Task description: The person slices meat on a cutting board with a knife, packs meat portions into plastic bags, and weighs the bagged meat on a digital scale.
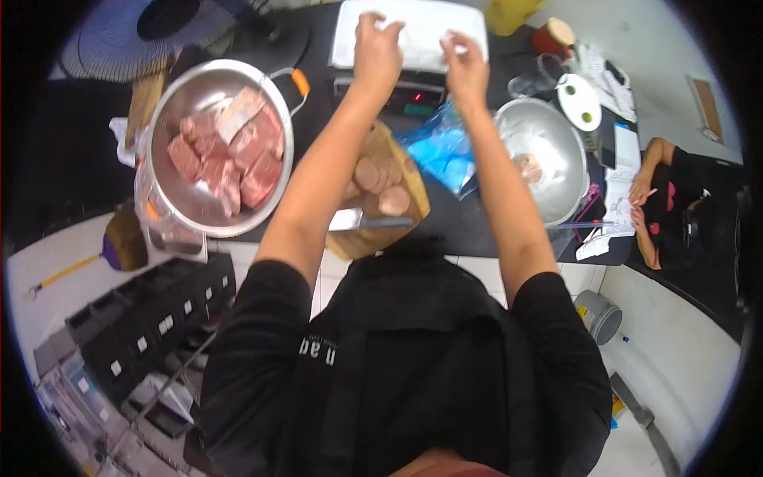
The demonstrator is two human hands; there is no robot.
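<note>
My left hand [377, 49] is over the left part of a white tray [343, 40], thumb and fingers apart. Above the tray's right part, my right hand [467, 70] has its fingers drawn together at a small whitish bit, too small to name. The tray rests on a dark scale [401, 97] with a lit display. Nearer my body, round meat slices [394, 201] and a knife [386, 223] lie on a wooden board [413, 179]. Blue plastic [447, 159] lies between my forearms.
A large steel bowl [159, 147] holds several raw meat chunks [258, 176] at left. Another steel bowl [560, 179] at right holds a small piece [528, 167]. A fan [167, 20] stands at upper left. Another person's hands [640, 199] rest by papers at far right.
</note>
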